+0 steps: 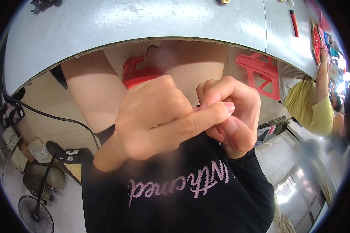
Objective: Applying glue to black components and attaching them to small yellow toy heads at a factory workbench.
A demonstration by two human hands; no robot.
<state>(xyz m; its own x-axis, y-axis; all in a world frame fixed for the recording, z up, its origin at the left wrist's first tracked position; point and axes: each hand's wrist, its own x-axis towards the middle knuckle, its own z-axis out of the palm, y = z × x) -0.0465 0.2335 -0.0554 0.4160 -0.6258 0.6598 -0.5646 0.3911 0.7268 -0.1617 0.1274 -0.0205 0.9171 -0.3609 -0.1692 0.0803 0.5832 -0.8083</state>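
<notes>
Both hands meet in front of my black shirt, close to the near edge of the grey table. My left hand (155, 120) is closed, its back turned up, with the index finger reaching across to the other hand. Curled around that fingertip is my right hand (239, 112), its thumb and fingers bent inward in a pinch. The fingertips of the two hands touch or overlap. Whatever lies between them, if anything, is hidden or too small to make out.
The grey table (144, 19) curves across the top, bearing a dark spiky object (44, 5) and a red-and-black stick (294, 23). Red stools (262, 75) stand below. A person in a yellow-green shirt (309, 103) works at right. A fan (35, 213) and black cable (54, 114) are left.
</notes>
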